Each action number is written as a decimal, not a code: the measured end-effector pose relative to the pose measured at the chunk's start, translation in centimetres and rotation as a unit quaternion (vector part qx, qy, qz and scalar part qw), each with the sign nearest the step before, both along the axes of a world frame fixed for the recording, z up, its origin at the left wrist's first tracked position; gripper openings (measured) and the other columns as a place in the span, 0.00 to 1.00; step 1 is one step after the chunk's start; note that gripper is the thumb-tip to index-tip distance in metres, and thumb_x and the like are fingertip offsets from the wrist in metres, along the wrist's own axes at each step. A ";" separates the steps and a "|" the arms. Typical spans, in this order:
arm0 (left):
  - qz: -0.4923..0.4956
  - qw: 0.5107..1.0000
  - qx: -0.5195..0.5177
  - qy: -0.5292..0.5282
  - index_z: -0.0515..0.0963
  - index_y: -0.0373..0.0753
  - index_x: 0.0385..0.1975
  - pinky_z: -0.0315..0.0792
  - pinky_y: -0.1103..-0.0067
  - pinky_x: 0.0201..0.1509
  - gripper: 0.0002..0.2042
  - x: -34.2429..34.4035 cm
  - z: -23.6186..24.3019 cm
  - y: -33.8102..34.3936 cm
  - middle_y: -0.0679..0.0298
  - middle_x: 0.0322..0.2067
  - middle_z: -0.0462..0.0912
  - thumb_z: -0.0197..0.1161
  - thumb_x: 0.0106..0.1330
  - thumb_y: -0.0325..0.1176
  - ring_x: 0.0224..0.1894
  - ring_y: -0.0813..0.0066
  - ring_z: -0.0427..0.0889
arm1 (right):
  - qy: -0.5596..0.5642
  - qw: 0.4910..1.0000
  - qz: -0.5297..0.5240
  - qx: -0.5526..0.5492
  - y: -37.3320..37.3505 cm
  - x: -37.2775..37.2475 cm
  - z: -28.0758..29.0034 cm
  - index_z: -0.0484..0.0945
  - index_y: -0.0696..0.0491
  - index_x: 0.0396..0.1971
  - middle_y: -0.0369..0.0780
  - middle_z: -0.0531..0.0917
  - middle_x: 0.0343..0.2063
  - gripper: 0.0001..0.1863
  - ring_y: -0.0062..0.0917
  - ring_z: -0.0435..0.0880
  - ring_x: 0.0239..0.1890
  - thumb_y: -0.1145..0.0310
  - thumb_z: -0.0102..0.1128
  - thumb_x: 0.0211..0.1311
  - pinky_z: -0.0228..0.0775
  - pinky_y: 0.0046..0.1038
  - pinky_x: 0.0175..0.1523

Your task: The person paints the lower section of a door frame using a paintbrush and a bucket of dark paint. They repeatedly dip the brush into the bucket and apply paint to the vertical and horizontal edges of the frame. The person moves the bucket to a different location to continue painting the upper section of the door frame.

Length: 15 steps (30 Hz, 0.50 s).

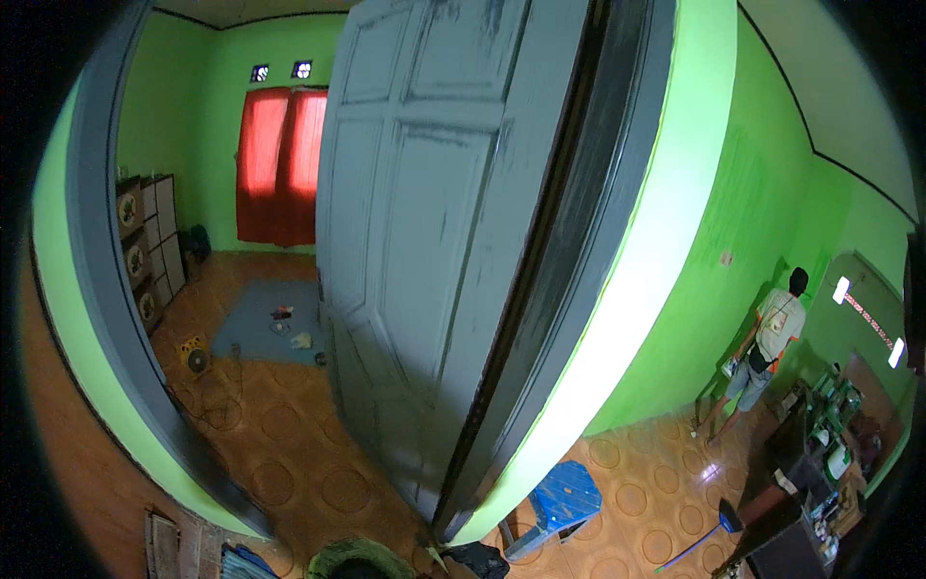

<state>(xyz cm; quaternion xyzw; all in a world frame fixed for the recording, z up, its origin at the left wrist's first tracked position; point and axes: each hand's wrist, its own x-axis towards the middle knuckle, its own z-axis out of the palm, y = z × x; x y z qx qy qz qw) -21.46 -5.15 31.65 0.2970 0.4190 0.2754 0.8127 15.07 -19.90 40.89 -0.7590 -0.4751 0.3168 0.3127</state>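
Note:
Neither of my hands shows in the head view, so what they hold or touch cannot be seen. Straight ahead stands a grey panelled door (439, 193) with scuffed, patchy paint, swung inward from its dark grey frame (588, 251). Low in the picture, at the foot of the doorway, is a round greenish container (328, 560) with a dark inside, cut off by the lower edge. A dark crumpled bag-like thing (477, 558) lies beside it. Just right of the wall's end stands a small blue stool (564, 497).
Through the doorway lie a grey-blue mat (265, 323) with small items, a yellow-and-black fan-like object (195, 357) with a cord, and a drawer cabinet (159, 232). At right, a person (772, 333) stands by the green wall near a cluttered table (820, 444); a blue broom (728, 519) lies nearby.

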 end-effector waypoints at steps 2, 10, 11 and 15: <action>-0.001 1.000 0.002 0.001 0.73 0.38 0.44 0.77 0.71 0.40 0.18 -0.8 0.5 -1.5 0.64 0.36 0.77 0.70 0.54 0.23 0.37 0.72 0.74 | 0.038 0.991 0.031 0.126 1.1 -1.1 3.8 0.43 0.44 0.76 0.47 0.82 0.31 0.40 0.36 0.83 0.27 0.60 0.55 0.71 0.74 0.39 0.32; -0.012 1.000 0.013 -0.022 0.72 0.36 0.48 0.76 0.70 0.43 0.22 0.1 5.5 0.5 0.62 0.39 0.77 0.70 0.52 0.23 0.39 0.71 0.74 | 0.292 0.945 -0.114 0.089 5.3 -1.3 3.5 0.51 0.52 0.73 0.40 0.83 0.31 0.42 0.25 0.82 0.30 0.61 0.64 0.63 0.75 0.29 0.30; -0.014 0.999 0.015 -0.029 0.72 0.36 0.48 0.76 0.70 0.43 0.22 0.5 6.3 1.1 0.62 0.40 0.77 0.70 0.52 0.23 0.39 0.70 0.74 | 0.288 0.946 -0.120 0.090 5.7 -1.0 3.5 0.52 0.53 0.72 0.40 0.83 0.31 0.42 0.25 0.82 0.30 0.61 0.65 0.63 0.76 0.29 0.30; -0.014 0.999 0.022 -0.047 0.72 0.36 0.50 0.75 0.68 0.45 0.21 0.8 8.8 3.0 0.61 0.42 0.77 0.67 0.54 0.25 0.41 0.68 0.74 | 0.282 0.950 -0.113 0.077 7.5 -1.3 4.2 0.54 0.55 0.71 0.41 0.83 0.32 0.42 0.26 0.82 0.31 0.60 0.66 0.62 0.76 0.30 0.31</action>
